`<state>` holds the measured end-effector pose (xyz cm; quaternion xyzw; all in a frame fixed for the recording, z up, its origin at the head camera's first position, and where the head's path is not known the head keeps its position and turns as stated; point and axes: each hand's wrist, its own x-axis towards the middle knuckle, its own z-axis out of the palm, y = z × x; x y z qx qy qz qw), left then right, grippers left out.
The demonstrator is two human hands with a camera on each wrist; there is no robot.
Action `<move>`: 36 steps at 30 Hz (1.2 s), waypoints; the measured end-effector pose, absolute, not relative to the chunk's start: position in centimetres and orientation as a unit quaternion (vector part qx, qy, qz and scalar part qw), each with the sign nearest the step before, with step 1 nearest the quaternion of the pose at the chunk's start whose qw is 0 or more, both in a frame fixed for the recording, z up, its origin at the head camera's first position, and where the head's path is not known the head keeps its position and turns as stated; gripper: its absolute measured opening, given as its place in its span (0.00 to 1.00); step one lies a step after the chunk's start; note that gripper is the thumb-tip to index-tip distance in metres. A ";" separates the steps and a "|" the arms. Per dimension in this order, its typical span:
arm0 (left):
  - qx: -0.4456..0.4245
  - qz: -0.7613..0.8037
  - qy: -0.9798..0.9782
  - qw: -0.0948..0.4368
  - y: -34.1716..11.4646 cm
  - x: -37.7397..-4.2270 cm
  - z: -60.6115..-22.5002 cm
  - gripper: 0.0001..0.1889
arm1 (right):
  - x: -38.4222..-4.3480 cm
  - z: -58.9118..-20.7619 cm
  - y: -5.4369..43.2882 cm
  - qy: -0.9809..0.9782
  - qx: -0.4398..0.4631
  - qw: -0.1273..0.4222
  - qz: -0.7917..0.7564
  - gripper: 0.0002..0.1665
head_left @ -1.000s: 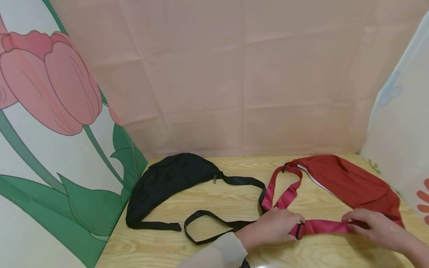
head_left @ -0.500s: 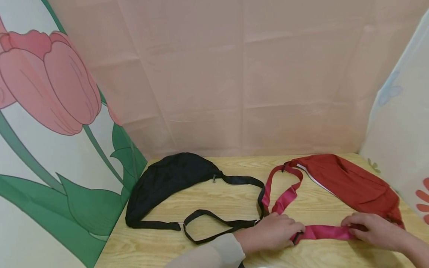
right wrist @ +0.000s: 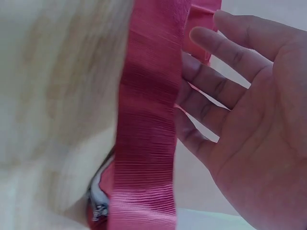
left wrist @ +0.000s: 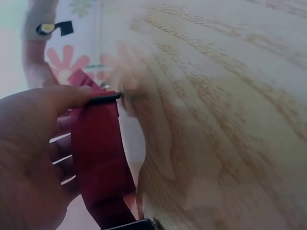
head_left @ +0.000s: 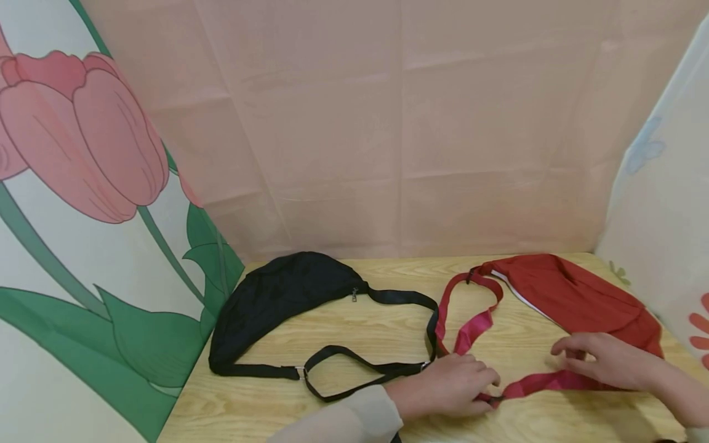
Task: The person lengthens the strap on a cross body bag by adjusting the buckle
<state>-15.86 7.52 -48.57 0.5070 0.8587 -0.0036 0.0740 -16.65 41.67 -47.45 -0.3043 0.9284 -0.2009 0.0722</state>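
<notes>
A red waist bag (head_left: 576, 298) lies at the right of the table, its dark pink strap (head_left: 534, 384) running along the front. My left hand (head_left: 450, 386) pinches that strap at its dark slider buckle (left wrist: 103, 99), thumb on the buckle's edge in the left wrist view. Over the strap's right part is my right hand (head_left: 606, 362), its fingers loosely bent and apart, the thumb not pressed on anything. In the right wrist view the fingers (right wrist: 211, 79) reach behind the strap's edge. The left hand hides where the red and black straps meet.
A black waist bag (head_left: 282, 307) lies at the left, its black strap (head_left: 343, 351) looped toward the left forearm. Behind the wooden table (head_left: 332, 326) hangs a pinkish cloth (head_left: 399, 135). Flower-printed panels (head_left: 116, 147) flank both sides.
My right hand has let go of the strap and lifted slightly. The strap stretch between the hands has sagged and twisted. The left hand has moved slightly lower, still on the buckle.
</notes>
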 end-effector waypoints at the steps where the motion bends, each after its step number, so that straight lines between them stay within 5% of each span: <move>1: 0.512 -0.001 0.857 0.067 7.4 -15.8 -48.5 0.21 | -16.9 -47.3 41.6 0.930 -0.303 0.068 -0.195 0.10; 9: 0.497 0.032 0.866 0.050 6.4 -15.7 -47.9 0.22 | -18.9 -45.7 40.4 0.948 -0.286 -0.011 -0.141 0.17; 14: 0.443 0.061 0.895 0.014 5.8 -15.3 -47.5 0.23 | -20.2 -44.7 39.8 0.963 -0.236 -0.011 -0.131 0.31; 21: 0.375 0.091 0.922 -0.039 5.2 -14.8 -47.7 0.28 | -22.4 -44.5 39.7 0.962 -0.239 -0.047 -0.126 0.36; 36: 0.290 0.099 0.950 -0.056 5.4 -13.9 -48.5 0.32 | -27.9 -45.7 39.5 0.961 -0.205 0.011 -0.187 0.45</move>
